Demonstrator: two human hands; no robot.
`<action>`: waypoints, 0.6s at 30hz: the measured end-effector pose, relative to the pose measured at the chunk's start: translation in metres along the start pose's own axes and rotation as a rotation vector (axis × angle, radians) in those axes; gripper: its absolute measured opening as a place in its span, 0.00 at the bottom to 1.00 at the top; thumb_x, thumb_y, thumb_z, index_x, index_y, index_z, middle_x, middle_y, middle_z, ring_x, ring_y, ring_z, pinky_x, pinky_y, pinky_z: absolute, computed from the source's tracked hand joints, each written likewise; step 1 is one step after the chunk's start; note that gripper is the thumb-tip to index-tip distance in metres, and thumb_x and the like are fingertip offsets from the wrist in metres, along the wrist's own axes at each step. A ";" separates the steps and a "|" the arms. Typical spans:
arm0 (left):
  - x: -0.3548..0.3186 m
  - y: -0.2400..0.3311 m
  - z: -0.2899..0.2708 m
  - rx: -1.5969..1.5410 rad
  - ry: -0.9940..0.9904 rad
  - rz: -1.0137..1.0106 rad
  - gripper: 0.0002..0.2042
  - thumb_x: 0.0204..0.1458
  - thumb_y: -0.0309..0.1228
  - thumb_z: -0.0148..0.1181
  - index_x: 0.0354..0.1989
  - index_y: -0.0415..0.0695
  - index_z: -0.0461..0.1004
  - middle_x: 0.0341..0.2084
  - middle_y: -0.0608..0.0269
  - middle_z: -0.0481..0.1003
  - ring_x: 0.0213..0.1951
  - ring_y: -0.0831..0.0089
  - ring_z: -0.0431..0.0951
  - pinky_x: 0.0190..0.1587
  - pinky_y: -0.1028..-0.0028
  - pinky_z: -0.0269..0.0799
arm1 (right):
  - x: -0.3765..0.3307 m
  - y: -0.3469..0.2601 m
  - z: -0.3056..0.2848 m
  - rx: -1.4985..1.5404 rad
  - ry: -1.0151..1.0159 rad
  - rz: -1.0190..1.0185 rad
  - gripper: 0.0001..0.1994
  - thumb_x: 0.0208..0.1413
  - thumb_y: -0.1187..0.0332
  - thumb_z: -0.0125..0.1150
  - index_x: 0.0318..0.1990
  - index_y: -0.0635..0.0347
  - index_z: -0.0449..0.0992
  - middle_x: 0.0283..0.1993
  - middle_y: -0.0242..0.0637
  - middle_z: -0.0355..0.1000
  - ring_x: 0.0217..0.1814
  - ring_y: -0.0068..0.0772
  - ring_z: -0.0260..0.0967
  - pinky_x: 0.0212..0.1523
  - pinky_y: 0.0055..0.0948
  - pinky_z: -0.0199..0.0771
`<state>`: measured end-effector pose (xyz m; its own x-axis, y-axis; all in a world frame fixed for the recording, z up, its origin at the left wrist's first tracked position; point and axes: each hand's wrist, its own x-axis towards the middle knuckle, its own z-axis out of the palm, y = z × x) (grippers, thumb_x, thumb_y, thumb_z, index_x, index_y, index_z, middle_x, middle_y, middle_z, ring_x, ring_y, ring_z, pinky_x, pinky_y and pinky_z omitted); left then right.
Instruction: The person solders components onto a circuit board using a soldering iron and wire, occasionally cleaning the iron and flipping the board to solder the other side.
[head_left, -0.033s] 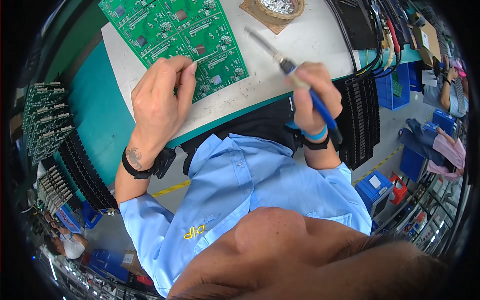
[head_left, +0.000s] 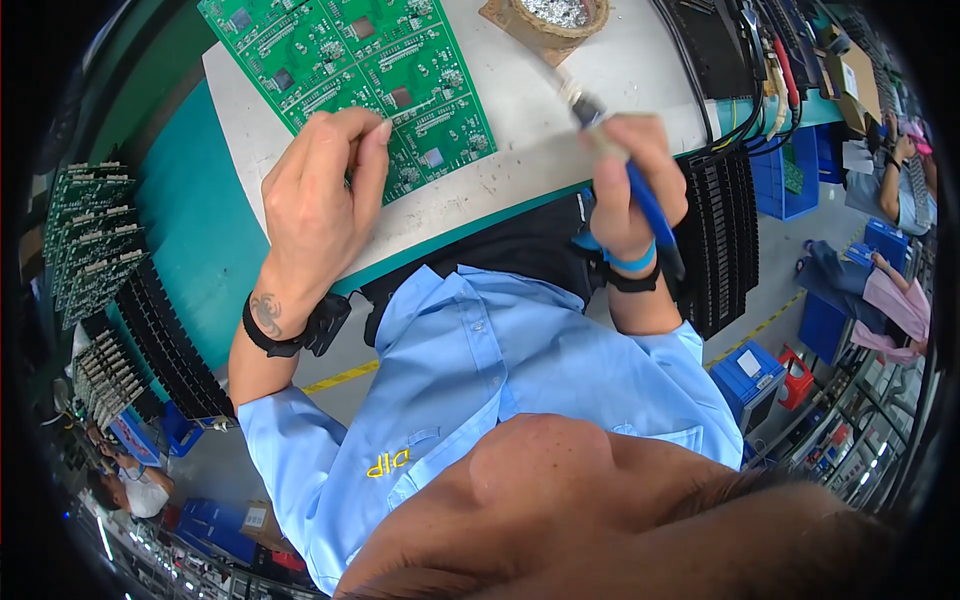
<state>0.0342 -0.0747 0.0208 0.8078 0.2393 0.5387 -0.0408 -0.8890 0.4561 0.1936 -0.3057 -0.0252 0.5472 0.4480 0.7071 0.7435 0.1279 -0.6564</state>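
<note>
My right hand (head_left: 640, 185) is wrapped round the blue handle of a soldering iron (head_left: 652, 212). Its metal tip is smeared by motion and points up and left, over the pale work sheet near the sponge stand. My left hand (head_left: 322, 190) rests at the near left edge of a green printed circuit board panel (head_left: 440, 75), thumb and forefinger pinched together over it. Whatever sits in that pinch is too small to make out. Chips and rows of pins cover the panel, which lies flat on the white sheet (head_left: 540, 130); my left fingers hide part of its near edge.
A round holder of silvery scraps (head_left: 562, 14) stands on a brown pad beyond the iron. Cables (head_left: 750, 90) run down the right side. Racked boards (head_left: 95, 240) stand at far left, and black slotted racks (head_left: 718, 240) flank the teal bench. Other people work in the background.
The soldering iron and my right hand have shifted slightly right, the tip swinging away from the board. My left hand has barely moved.
</note>
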 end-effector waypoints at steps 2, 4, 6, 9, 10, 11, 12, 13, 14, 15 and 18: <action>0.002 0.000 0.000 -0.038 0.035 -0.059 0.07 0.53 0.19 0.70 0.36 0.40 0.77 0.25 0.62 0.75 0.21 0.69 0.75 0.23 0.71 0.69 | 0.008 0.005 0.003 -0.063 0.065 0.007 0.14 0.53 0.79 0.67 0.48 0.70 0.80 0.41 0.47 0.80 0.39 0.41 0.76 0.42 0.33 0.76; 0.003 -0.002 0.000 -0.021 0.037 -0.031 0.07 0.54 0.19 0.70 0.36 0.39 0.76 0.25 0.62 0.76 0.21 0.70 0.75 0.23 0.71 0.70 | 0.011 0.006 0.007 -0.114 0.025 0.137 0.15 0.55 0.79 0.67 0.50 0.69 0.80 0.42 0.48 0.80 0.41 0.41 0.76 0.41 0.30 0.76; 0.003 -0.003 0.001 0.012 0.034 0.016 0.07 0.54 0.19 0.70 0.36 0.39 0.76 0.26 0.62 0.76 0.22 0.71 0.76 0.22 0.73 0.70 | 0.010 0.006 0.008 -0.139 0.006 0.202 0.15 0.55 0.79 0.66 0.51 0.69 0.80 0.43 0.48 0.80 0.41 0.40 0.76 0.41 0.29 0.75; 0.005 -0.001 0.002 0.013 0.051 0.018 0.07 0.54 0.19 0.70 0.36 0.39 0.76 0.26 0.62 0.77 0.21 0.71 0.76 0.22 0.72 0.70 | 0.002 0.007 0.009 -0.101 0.056 0.203 0.13 0.57 0.78 0.66 0.50 0.70 0.80 0.44 0.49 0.80 0.40 0.39 0.77 0.39 0.29 0.75; 0.006 -0.001 0.003 0.013 0.059 0.019 0.07 0.54 0.19 0.70 0.36 0.39 0.76 0.26 0.62 0.77 0.21 0.71 0.76 0.22 0.72 0.70 | 0.001 0.006 0.009 -0.101 0.057 0.205 0.13 0.57 0.78 0.66 0.50 0.70 0.80 0.44 0.49 0.80 0.40 0.39 0.77 0.39 0.29 0.75; 0.007 -0.001 0.005 0.010 0.058 0.021 0.07 0.54 0.19 0.70 0.36 0.39 0.76 0.26 0.62 0.77 0.21 0.71 0.76 0.22 0.72 0.70 | 0.000 0.002 0.007 -0.048 0.043 0.169 0.13 0.59 0.77 0.64 0.51 0.71 0.78 0.43 0.50 0.79 0.40 0.38 0.77 0.40 0.28 0.76; 0.009 0.000 0.007 0.005 0.070 0.021 0.07 0.53 0.19 0.70 0.36 0.39 0.76 0.26 0.62 0.76 0.21 0.71 0.75 0.22 0.72 0.70 | -0.001 -0.001 0.005 0.004 0.030 0.134 0.14 0.61 0.75 0.62 0.52 0.72 0.77 0.42 0.50 0.79 0.41 0.37 0.77 0.41 0.28 0.76; 0.010 0.000 0.009 -0.001 0.081 0.020 0.08 0.53 0.19 0.70 0.36 0.39 0.76 0.25 0.62 0.76 0.22 0.70 0.75 0.23 0.72 0.70 | -0.001 -0.003 0.003 0.055 0.016 0.098 0.14 0.64 0.74 0.60 0.54 0.74 0.76 0.42 0.51 0.78 0.41 0.35 0.78 0.42 0.27 0.76; 0.012 0.000 0.010 -0.009 0.093 0.020 0.08 0.52 0.19 0.71 0.36 0.39 0.76 0.25 0.62 0.76 0.22 0.70 0.75 0.23 0.72 0.70 | -0.002 -0.003 0.003 0.049 0.018 0.099 0.14 0.64 0.74 0.60 0.54 0.74 0.76 0.42 0.51 0.78 0.41 0.35 0.78 0.42 0.27 0.76; 0.012 -0.001 0.010 -0.016 0.092 0.024 0.08 0.52 0.19 0.71 0.36 0.39 0.76 0.25 0.62 0.76 0.22 0.70 0.75 0.23 0.72 0.70 | -0.002 -0.004 0.007 0.088 -0.013 0.068 0.14 0.63 0.74 0.60 0.53 0.74 0.76 0.40 0.51 0.78 0.40 0.36 0.77 0.40 0.28 0.76; 0.011 -0.004 0.005 0.048 0.052 0.050 0.08 0.51 0.18 0.71 0.35 0.41 0.77 0.24 0.64 0.75 0.23 0.70 0.74 0.26 0.70 0.68 | -0.002 -0.006 0.012 0.152 -0.071 0.012 0.14 0.63 0.73 0.61 0.51 0.75 0.75 0.36 0.51 0.78 0.37 0.36 0.76 0.38 0.30 0.75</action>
<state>0.0462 -0.0705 0.0219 0.7739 0.2130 0.5964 -0.0510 -0.9177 0.3940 0.1836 -0.2969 -0.0261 0.5229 0.5111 0.6822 0.6675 0.2522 -0.7006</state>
